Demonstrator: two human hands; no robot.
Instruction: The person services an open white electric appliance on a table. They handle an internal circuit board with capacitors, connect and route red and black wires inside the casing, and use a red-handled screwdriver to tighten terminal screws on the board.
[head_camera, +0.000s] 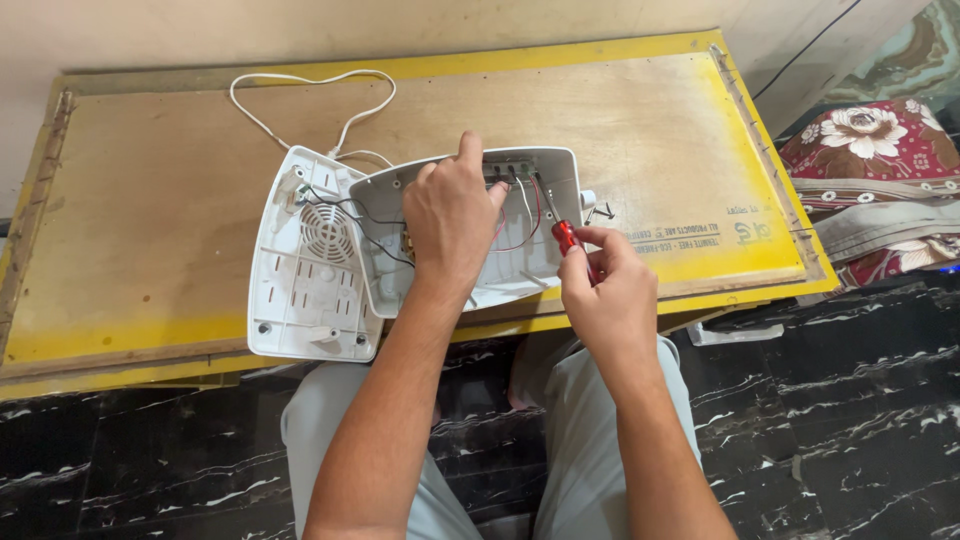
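left hand is covering the middle of the open white housing; wiring underneath is hiding. right hand is masking most of the red screwdriver handle. Tip contact too small to tell.

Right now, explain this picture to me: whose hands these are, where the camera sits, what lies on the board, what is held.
There is one picture, taken by a camera worn on the person's head, looking down at their own two bare hands and knees. No machine is at work. On the board lie two white halves of an opened plastic casing: the back shell with a round grille, and the front shell with wires inside. A white cord loops behind them. Small screws lie to the right. The left hand presses on the front shell. The right hand grips a red-handled screwdriver, its tip inside that shell.
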